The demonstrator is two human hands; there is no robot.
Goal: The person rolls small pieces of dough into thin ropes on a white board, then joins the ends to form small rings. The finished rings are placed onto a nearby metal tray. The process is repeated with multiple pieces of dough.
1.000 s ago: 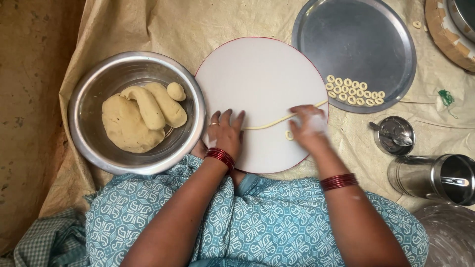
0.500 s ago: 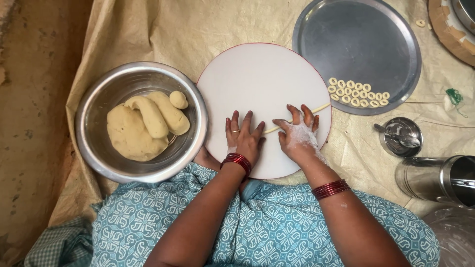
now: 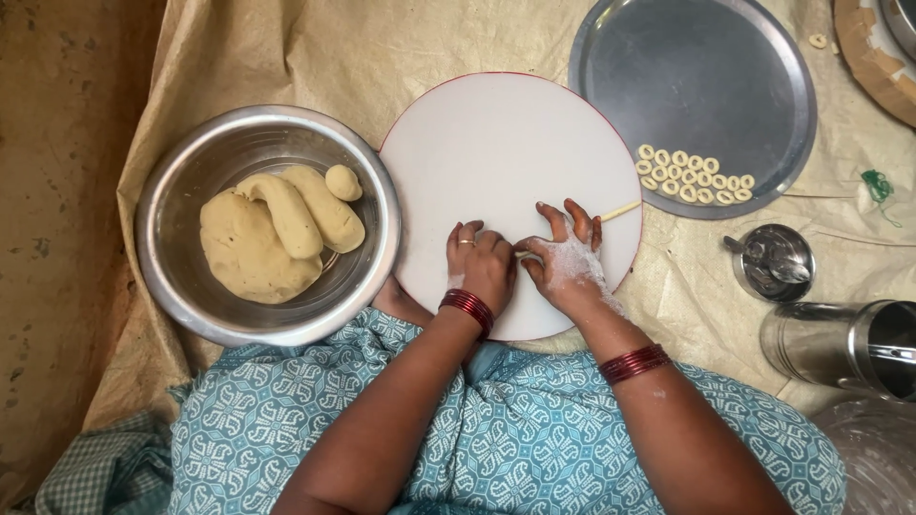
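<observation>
My left hand (image 3: 480,264) and my right hand (image 3: 567,257) rest side by side, palms down, on a thin rope of dough (image 3: 620,209) that lies across the near part of a round white board (image 3: 496,153). The rope's free end sticks out to the right of my flour-dusted right hand. The part under my palms is hidden. A steel bowl (image 3: 172,205) to the left holds a lump and two thick rolls of dough (image 3: 272,234). On a round steel plate (image 3: 687,67) at the upper right lie several small dough rings (image 3: 692,175).
A small steel cup with a spoon (image 3: 773,262) and a steel canister on its side (image 3: 849,345) lie at the right. A tan cloth (image 3: 286,48) covers the floor under everything. A bare brown floor (image 3: 57,191) runs along the left.
My hands have come closer together and slid back toward me on the board, rolling the dough rope. The visible end of the rope at the right is shorter.
</observation>
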